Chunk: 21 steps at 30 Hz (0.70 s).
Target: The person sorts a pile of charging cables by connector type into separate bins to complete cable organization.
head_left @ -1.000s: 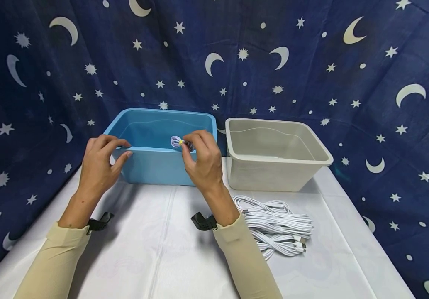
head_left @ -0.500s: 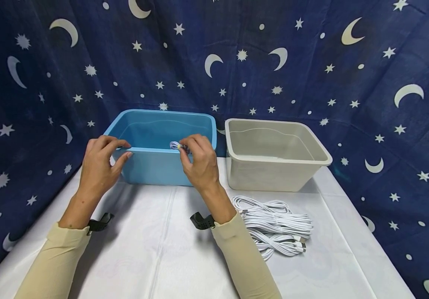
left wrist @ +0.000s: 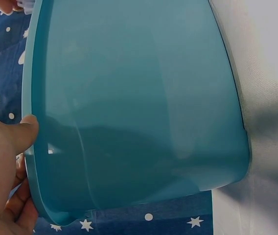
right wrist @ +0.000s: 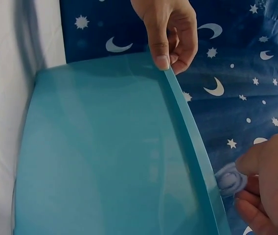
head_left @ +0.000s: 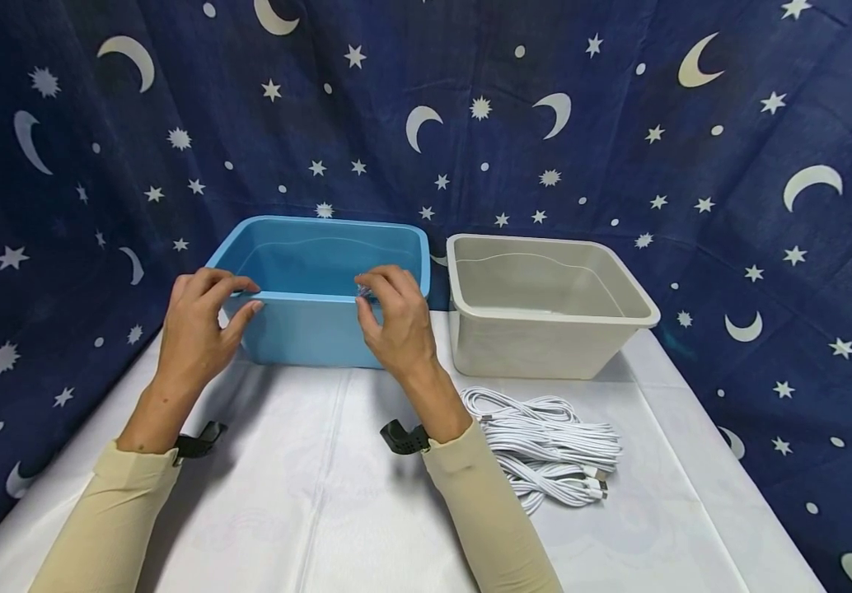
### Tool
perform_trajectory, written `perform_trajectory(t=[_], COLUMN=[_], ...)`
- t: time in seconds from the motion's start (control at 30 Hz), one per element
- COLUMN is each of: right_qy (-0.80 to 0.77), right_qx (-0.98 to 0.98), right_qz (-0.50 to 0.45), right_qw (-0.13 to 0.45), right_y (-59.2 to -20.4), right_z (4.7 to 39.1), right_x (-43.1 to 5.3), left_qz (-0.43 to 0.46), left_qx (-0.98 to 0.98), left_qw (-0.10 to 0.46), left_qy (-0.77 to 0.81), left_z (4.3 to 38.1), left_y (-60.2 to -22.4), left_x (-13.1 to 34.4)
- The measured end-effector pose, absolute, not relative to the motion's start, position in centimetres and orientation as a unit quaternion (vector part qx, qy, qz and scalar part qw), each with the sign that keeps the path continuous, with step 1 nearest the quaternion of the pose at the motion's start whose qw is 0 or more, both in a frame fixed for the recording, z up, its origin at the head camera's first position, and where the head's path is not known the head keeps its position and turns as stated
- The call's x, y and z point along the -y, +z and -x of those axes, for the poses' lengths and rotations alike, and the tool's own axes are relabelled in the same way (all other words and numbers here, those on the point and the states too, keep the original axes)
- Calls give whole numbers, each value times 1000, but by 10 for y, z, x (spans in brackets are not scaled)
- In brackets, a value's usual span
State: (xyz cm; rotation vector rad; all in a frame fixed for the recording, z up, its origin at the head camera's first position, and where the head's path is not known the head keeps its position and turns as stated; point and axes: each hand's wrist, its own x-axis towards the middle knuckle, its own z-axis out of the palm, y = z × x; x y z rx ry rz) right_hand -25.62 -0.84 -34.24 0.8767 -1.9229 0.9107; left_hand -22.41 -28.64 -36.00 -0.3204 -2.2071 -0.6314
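In the head view my left hand (head_left: 199, 329) pinches the near rim of the blue plastic bin (head_left: 307, 329) toward its left end. Its thumb (left wrist: 27, 128) lies on the outside of the rim in the left wrist view. At the right part of the same rim, my right hand (head_left: 400, 321) holds a small coiled cable (right wrist: 232, 179), pale purple, between thumb and fingers. The coil sits just beyond the rim, over the bin's opening. From the head, only a bit of the coiled cable (head_left: 364, 291) shows; the fingers hide the rest.
A light grey bin (head_left: 552, 346) stands right of the blue one. In front of it lies a pile of white coiled cables (head_left: 552, 449) with plugs, beside the right forearm. A white cloth (head_left: 270, 494) covers the table; a dark blue curtain (head_left: 470, 148) with moons and stars hangs behind.
My right hand has lowered slightly at the blue bin's rim. The coiled cable, which stuck out left of the fingers, is now mostly hidden by them. The left hand stays put.
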Motion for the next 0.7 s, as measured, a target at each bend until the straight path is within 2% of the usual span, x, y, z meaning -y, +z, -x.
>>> perform_trajectory(t=[0.7], right_qy=[353], right_qx=[784], right_qz=[-353], right_qw=[370], right_y=[-335], right_z=[239], right_x=[5], left_qz=[126], left_qx=[874], left_qw=[398], left_qy=[-248], left_z=[224], left_y=[-359], left_x=[287])
